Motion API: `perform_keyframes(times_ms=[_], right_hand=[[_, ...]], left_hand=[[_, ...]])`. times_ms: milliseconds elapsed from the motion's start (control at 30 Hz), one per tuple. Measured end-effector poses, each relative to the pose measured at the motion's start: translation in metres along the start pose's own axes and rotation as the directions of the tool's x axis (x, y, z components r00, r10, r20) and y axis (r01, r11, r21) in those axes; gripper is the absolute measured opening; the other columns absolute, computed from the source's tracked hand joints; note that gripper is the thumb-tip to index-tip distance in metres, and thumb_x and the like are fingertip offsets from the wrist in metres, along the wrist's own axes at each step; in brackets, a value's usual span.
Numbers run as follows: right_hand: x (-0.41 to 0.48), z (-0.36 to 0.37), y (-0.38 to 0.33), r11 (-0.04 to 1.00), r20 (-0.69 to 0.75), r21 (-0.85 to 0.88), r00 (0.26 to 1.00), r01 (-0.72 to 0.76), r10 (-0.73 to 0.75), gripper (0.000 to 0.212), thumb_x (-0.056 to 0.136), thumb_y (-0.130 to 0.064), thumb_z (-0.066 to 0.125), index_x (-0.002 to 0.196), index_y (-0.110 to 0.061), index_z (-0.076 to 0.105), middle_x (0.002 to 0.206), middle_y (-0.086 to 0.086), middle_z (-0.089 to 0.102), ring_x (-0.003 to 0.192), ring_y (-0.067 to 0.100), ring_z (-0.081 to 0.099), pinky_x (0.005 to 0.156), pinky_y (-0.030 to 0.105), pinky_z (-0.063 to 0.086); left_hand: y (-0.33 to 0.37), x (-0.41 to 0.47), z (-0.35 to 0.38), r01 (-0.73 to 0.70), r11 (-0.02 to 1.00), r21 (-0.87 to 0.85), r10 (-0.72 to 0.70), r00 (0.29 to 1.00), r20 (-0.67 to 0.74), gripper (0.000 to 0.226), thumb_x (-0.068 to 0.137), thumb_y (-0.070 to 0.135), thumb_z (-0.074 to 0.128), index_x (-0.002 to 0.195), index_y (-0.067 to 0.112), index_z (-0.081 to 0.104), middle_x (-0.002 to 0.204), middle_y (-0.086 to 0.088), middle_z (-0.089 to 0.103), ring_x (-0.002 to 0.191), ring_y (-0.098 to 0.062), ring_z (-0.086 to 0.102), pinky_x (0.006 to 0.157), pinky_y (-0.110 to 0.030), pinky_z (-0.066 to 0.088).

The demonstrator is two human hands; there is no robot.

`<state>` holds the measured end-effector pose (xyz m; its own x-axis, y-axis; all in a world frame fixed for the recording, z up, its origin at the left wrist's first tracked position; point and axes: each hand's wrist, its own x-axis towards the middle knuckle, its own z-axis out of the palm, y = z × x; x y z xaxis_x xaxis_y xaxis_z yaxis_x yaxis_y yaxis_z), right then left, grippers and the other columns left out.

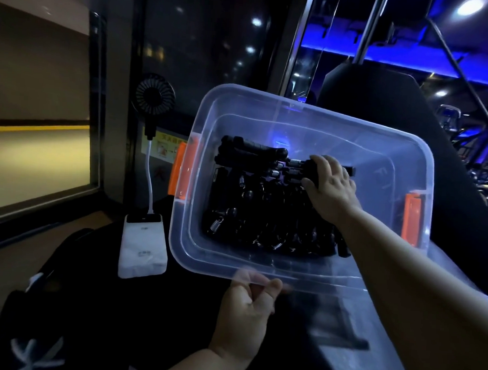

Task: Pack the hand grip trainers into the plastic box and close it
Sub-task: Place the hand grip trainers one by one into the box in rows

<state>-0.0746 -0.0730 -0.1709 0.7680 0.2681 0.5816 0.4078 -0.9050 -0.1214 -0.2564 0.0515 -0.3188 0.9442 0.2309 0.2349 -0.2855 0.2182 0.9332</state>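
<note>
My left hand [245,310] pinches the near rim of the plastic box [338,116], tilting it my way so my right hand [332,186], gripping one hand grip trainer [312,171], can reach inside.

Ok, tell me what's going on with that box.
A person is packing black hand grip trainers into a clear plastic box. The left hand pinches the box's near rim and holds it tilted toward the camera. The right hand reaches inside, gripping one trainer at the far side of the pile. Many are already in. The box is open, with no lid on it, and has orange latches at both ends.
</note>
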Motion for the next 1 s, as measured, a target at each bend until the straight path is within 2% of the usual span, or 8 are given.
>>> perform_keyframes(times_ms=[67, 200, 300, 400, 467, 567, 733, 1000], right_hand=[[-0.01, -0.006, 0.002, 0.999, -0.057, 0.034, 0.998, -0.033, 0.035, 0.055, 0.094, -0.041, 0.048, 0.144, -0.03, 0.029, 0.151, 0.001, 0.025, 0.136, 0.026, 0.023, 0.108, 0.044, 0.021], [-0.036, -0.024, 0.01, 0.994, -0.2, 0.098, 0.978, -0.04, 0.059, 0.051, 0.091, -0.036, 0.053, 0.139, -0.024, 0.038, 0.143, 0.007, 0.035, 0.134, 0.027, 0.026, 0.108, 0.043, 0.021], [-0.064, -0.039, 0.026, 0.999, -0.471, 0.037, 0.882, 0.014, 0.005, 0.044, 0.085, -0.029, 0.06, 0.125, -0.011, 0.054, 0.125, 0.016, 0.053, 0.121, 0.033, 0.039, 0.103, 0.043, 0.028], [-0.093, -0.045, 0.05, 0.983, -0.616, 0.091, 0.767, -0.157, 0.18, 0.043, 0.081, -0.03, 0.064, 0.12, -0.014, 0.053, 0.124, 0.014, 0.052, 0.119, 0.032, 0.04, 0.101, 0.04, 0.026], [-0.108, -0.042, 0.069, 0.92, -0.562, 0.223, 0.728, -0.323, 0.392, 0.047, 0.081, -0.031, 0.068, 0.122, -0.015, 0.05, 0.124, 0.015, 0.05, 0.119, 0.034, 0.042, 0.098, 0.042, 0.03], [-0.121, -0.031, 0.088, 0.802, -0.266, 0.376, 0.775, -0.464, 0.573, 0.036, 0.088, -0.035, 0.061, 0.112, -0.009, 0.052, 0.111, 0.023, 0.054, 0.1, 0.038, 0.052, 0.081, 0.042, 0.041], [-0.126, -0.026, 0.09, 0.767, -0.218, 0.491, 0.794, -0.414, 0.568, 0.02, 0.097, -0.033, 0.048, 0.09, -0.014, 0.044, 0.086, 0.016, 0.053, 0.08, 0.034, 0.05, 0.066, 0.035, 0.031], [-0.135, -0.028, 0.094, 0.754, -0.24, 0.544, 0.793, -0.368, 0.561, 0.023, 0.097, -0.036, 0.048, 0.088, -0.016, 0.043, 0.069, 0.003, 0.052, 0.067, 0.027, 0.047, 0.057, 0.033, 0.027]], left_hand=[[0.0, 0.0, 0.001, -0.013, 1.0, -0.008, 0.013, 1.0, 0.003, 0.028, 0.084, 0.034, 0.06, 0.093, 0.011, 0.049, 0.088, 0.0, 0.076, 0.056, 0.003, 0.053, 0.066, -0.009, 0.047], [0.0, -0.001, 0.003, -0.032, 0.999, 0.029, 0.033, 0.999, -0.028, 0.021, 0.087, 0.029, 0.059, 0.093, 0.011, 0.05, 0.085, 0.006, 0.075, 0.056, 0.003, 0.054, 0.064, -0.01, 0.047], [0.002, -0.002, 0.004, -0.048, 0.997, 0.059, 0.05, 0.998, -0.04, 0.02, 0.088, 0.028, 0.059, 0.096, 0.01, 0.051, 0.078, 0.011, 0.074, 0.056, 0.004, 0.053, 0.061, -0.011, 0.046], [0.003, -0.002, 0.006, -0.057, 0.996, 0.061, 0.06, 0.997, -0.04, 0.018, 0.09, 0.025, 0.058, 0.095, 0.011, 0.048, 0.084, 0.006, 0.076, 0.057, 0.0, 0.052, 0.065, -0.015, 0.048], [0.005, -0.003, 0.007, -0.054, 0.997, 0.051, 0.056, 0.998, -0.041, 0.016, 0.09, 0.024, 0.058, 0.093, 0.012, 0.047, 0.086, 0.003, 0.076, 0.056, -0.001, 0.051, 0.067, -0.015, 0.048], [0.006, -0.003, 0.008, -0.044, 0.999, 0.024, 0.045, 0.998, -0.041, 0.014, 0.091, 0.02, 0.057, 0.092, 0.011, 0.046, 0.086, 0.0, 0.076, 0.054, -0.001, 0.049, 0.065, -0.011, 0.047], [0.012, -0.002, 0.012, -0.032, 0.999, 0.025, 0.033, 0.998, -0.058, 0.013, 0.092, 0.02, 0.057, 0.094, 0.012, 0.047, 0.086, 0.0, 0.076, 0.055, -0.002, 0.049, 0.071, -0.022, 0.044], [0.017, 0.004, 0.01, -0.017, 0.999, 0.034, 0.018, 0.999, -0.045, 0.01, 0.093, 0.017, 0.055, 0.092, 0.014, 0.045, 0.087, -0.002, 0.076, 0.054, -0.004, 0.054, 0.063, -0.025, 0.042]])
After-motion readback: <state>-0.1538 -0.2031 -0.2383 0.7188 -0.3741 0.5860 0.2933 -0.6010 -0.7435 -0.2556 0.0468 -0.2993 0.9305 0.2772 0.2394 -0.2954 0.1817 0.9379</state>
